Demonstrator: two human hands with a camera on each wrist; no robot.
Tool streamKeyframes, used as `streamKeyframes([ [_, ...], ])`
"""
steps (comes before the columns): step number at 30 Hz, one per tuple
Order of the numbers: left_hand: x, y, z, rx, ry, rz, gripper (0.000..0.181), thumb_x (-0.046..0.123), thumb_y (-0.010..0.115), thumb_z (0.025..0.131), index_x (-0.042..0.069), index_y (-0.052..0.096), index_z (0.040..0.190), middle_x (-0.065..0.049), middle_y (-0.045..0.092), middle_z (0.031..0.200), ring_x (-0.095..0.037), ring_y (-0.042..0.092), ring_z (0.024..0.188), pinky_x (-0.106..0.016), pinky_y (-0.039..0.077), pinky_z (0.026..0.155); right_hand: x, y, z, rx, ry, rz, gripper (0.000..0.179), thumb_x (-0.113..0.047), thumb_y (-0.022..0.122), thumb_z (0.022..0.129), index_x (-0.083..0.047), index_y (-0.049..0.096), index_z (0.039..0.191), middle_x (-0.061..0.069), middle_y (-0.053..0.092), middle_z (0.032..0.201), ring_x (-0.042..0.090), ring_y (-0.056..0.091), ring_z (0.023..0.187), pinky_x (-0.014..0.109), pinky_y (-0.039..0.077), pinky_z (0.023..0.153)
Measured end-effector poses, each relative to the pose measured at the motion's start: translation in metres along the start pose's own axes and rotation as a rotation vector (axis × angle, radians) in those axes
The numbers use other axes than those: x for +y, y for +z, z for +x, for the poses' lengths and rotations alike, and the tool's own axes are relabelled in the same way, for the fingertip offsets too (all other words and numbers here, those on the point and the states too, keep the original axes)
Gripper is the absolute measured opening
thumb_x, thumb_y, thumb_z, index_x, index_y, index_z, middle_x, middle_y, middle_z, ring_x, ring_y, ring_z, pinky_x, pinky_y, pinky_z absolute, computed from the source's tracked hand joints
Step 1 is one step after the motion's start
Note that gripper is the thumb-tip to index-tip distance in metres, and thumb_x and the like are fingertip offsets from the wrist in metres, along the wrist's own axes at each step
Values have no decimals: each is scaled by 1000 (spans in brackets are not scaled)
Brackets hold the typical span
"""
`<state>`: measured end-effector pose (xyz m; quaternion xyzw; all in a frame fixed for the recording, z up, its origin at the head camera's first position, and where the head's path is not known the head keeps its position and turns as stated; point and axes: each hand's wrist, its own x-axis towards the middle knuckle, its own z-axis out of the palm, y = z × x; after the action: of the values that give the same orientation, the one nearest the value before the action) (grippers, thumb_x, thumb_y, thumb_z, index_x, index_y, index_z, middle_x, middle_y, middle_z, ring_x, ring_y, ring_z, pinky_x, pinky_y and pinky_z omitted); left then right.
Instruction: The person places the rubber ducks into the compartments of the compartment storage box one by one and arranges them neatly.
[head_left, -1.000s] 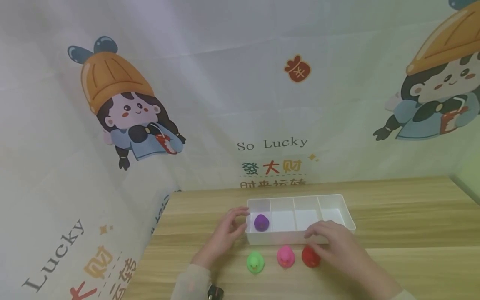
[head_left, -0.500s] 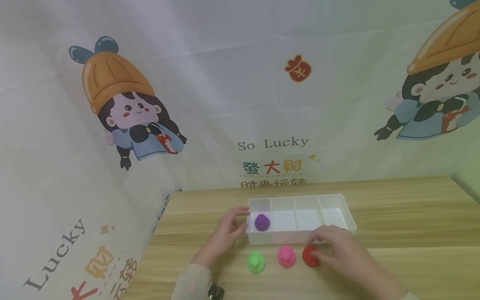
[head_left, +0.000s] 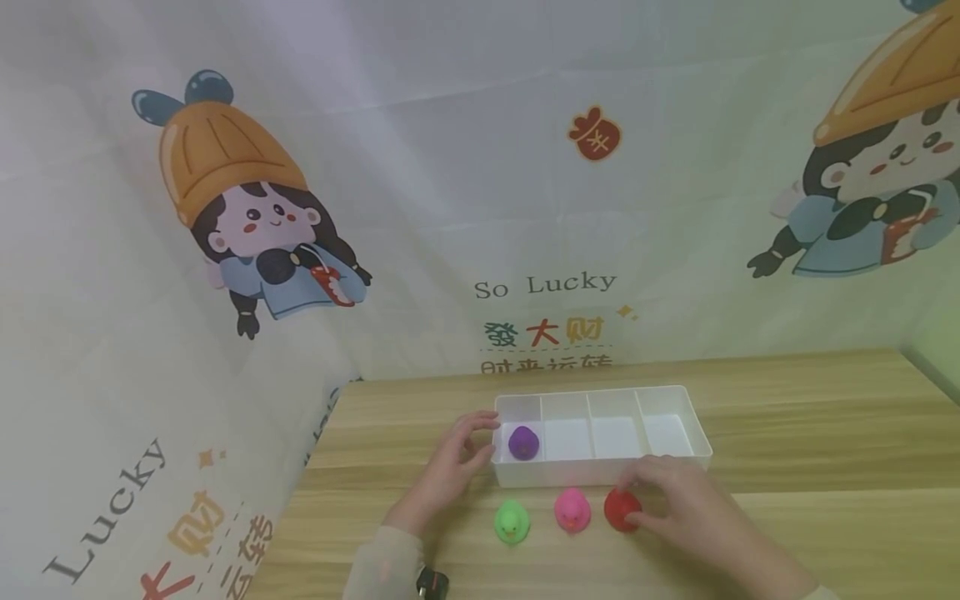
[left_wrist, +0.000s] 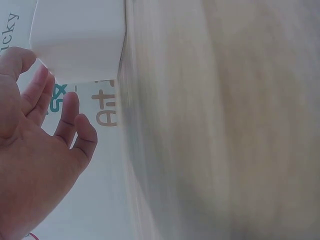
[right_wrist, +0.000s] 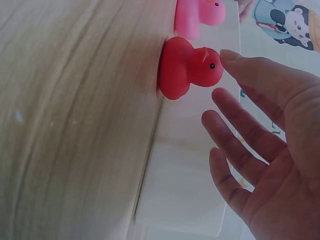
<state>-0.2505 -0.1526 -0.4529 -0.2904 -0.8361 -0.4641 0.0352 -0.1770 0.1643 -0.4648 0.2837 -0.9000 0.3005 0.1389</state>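
Note:
A white tray (head_left: 562,475) with a row of compartments stands on the table, a purple duck (head_left: 523,443) in its leftmost one. My left hand (head_left: 453,458) is at the tray's left end, fingertips right at the rim; the left wrist view shows its fingers loosely bent beside the white wall (left_wrist: 80,40). In front of the tray sits a red rubber duck (right_wrist: 175,67), upright on the tabletop. Around it my right hand (head_left: 675,496) reaches, thumb tip right at the duck's head, the other fingers spread apart.
A pink duck (head_left: 572,511) and a green duck (head_left: 512,522) stand left of the red one, before the tray. The wooden table (head_left: 825,433) ends at a printed cloth backdrop (head_left: 420,208). A small black object (head_left: 432,583) is by the left sleeve.
My right hand has shifted slightly down and back around the red duck, its thumb now by the duck's lower right side in the head view. The left hand and tray stay put.

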Motion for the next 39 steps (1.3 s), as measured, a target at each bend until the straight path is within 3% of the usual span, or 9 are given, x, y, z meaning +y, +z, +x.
streamKeyframes([
  [5, 3, -1, 0, 0, -2, 3, 32, -1, 55, 84, 0, 49, 115, -10, 40, 130, -26, 47, 83, -38, 43, 72, 1, 1, 0, -16, -4, -6, 31, -24, 79, 60, -29, 60, 84, -23, 56, 86, 2, 52, 86, 30, 44, 78],
  [17, 3, -1, 1, 1, 21, -11, 31, -2, 55, 84, -1, 49, 114, -15, 40, 129, -28, 47, 84, -46, 41, 74, 3, 5, -2, -28, 11, -30, 32, -24, 80, 58, -28, 59, 82, -23, 55, 85, 4, 52, 83, 31, 45, 76],
  [30, 5, -2, 1, 7, 14, 13, 30, -1, 56, 84, 3, 51, 113, -15, 42, 128, -27, 47, 86, -44, 42, 74, 2, 5, -1, -31, 14, -24, 33, -24, 80, 57, -29, 57, 81, -22, 55, 81, 5, 52, 76, 28, 46, 70],
  [39, 4, -1, 0, -1, 11, -25, 30, -1, 55, 84, 0, 49, 113, -15, 40, 129, -35, 47, 89, -48, 40, 76, 0, 5, -1, -63, 61, -12, 34, -23, 80, 58, -29, 56, 80, -22, 54, 79, 5, 52, 74, 25, 46, 67],
])
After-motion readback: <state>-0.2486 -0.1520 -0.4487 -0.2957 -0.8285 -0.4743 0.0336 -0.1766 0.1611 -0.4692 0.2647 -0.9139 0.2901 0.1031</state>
